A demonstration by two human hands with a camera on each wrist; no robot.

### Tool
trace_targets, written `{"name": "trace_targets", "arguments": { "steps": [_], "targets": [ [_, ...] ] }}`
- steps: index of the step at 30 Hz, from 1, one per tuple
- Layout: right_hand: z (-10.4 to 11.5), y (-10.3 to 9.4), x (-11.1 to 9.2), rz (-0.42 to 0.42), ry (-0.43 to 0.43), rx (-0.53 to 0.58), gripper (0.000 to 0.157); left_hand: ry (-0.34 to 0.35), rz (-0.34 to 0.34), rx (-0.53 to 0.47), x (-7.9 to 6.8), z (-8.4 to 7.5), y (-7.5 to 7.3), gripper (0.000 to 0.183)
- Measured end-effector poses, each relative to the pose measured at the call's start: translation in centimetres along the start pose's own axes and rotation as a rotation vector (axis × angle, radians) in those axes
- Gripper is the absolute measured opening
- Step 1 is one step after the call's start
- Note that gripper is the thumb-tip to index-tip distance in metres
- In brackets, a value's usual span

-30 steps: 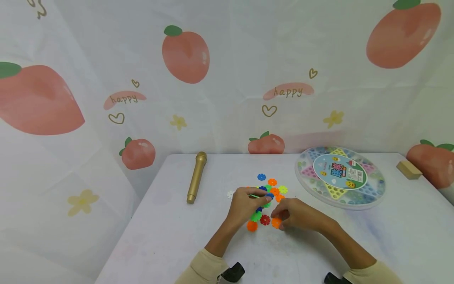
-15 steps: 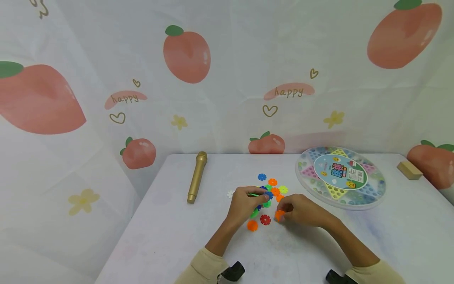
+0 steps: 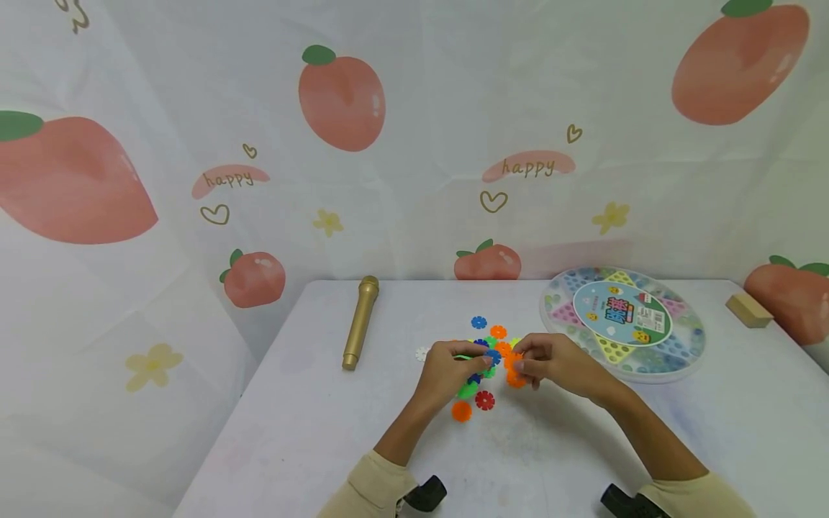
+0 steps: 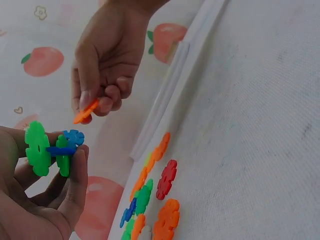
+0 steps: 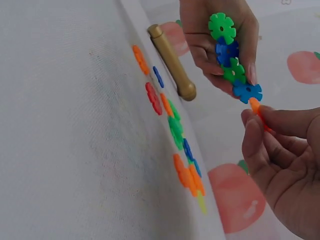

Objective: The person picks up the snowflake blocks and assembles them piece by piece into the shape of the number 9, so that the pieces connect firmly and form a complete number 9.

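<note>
I see left hand (image 3: 447, 374) pinching chain (image 5: 227, 51) over surface (image 3: 291, 446), between left and right edges; chain's long axis points toward right hand (image 3: 557, 363), which pinches orange disc (image 4: 86, 113) just beside chain's blue end (image 5: 247, 92); touching or apart, I can't tell.

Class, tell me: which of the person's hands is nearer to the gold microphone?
The left hand. It is to the right of the gold microphone, holding joined green and blue pieces; the right hand is farther right, pinching an orange piece.
</note>
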State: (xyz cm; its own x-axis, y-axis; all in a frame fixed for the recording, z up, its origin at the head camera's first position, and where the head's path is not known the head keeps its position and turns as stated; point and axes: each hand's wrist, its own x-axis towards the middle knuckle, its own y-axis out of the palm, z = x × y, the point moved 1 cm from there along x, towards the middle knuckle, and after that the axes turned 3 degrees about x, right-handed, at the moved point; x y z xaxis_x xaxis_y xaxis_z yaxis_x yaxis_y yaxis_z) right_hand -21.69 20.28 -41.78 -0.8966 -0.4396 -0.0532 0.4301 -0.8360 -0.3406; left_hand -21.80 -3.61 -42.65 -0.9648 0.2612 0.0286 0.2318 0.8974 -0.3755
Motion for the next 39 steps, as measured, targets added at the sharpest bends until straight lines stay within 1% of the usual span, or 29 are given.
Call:
{"name": "trace_targets", "arguments": {
  "steps": [4,8,11,17,23,30,35,39],
  "targets": [
    [0.21,-0.12,-0.17,-0.015,0.007,0.042,0.039,0.001,0.023,-0.031,0.01,-0.03,0.00,0.020],
    [0.33,-0.17,-0.24,-0.030,0.021,0.073,0.044,0.018,0.051,-0.057,0.04,-0.05,0.00,0.019],
    [0.47,-0.25,-0.25,-0.024,0.011,0.095,0.046,0.029,0.065,-0.059,0.08,0.03,0.03,0.018],
    [0.40,-0.30,-0.26,-0.009,-0.016,0.116,0.043,0.037,0.067,-0.021,0.10,0.15,0.12,0.015],
    [0.09,-0.21,-0.18,-0.017,-0.011,0.118,0.040,0.073,0.070,-0.017,0.05,0.16,0.32,0.013],
    [0.13,-0.05,-0.17,-0.017,-0.019,0.152,0.041,0.124,0.032,0.003,-0.15,-0.05,0.42,0.012],
    [0.17,-0.04,-0.22,-0.031,-0.032,0.167,0.041,0.148,0.013,-0.024,-0.29,-0.29,0.61,0.012],
    [0.04,0.08,-0.19,-0.051,-0.032,0.176,0.041,0.153,-0.007,-0.033,-0.35,-0.28,0.85,0.011]
  ]
}}
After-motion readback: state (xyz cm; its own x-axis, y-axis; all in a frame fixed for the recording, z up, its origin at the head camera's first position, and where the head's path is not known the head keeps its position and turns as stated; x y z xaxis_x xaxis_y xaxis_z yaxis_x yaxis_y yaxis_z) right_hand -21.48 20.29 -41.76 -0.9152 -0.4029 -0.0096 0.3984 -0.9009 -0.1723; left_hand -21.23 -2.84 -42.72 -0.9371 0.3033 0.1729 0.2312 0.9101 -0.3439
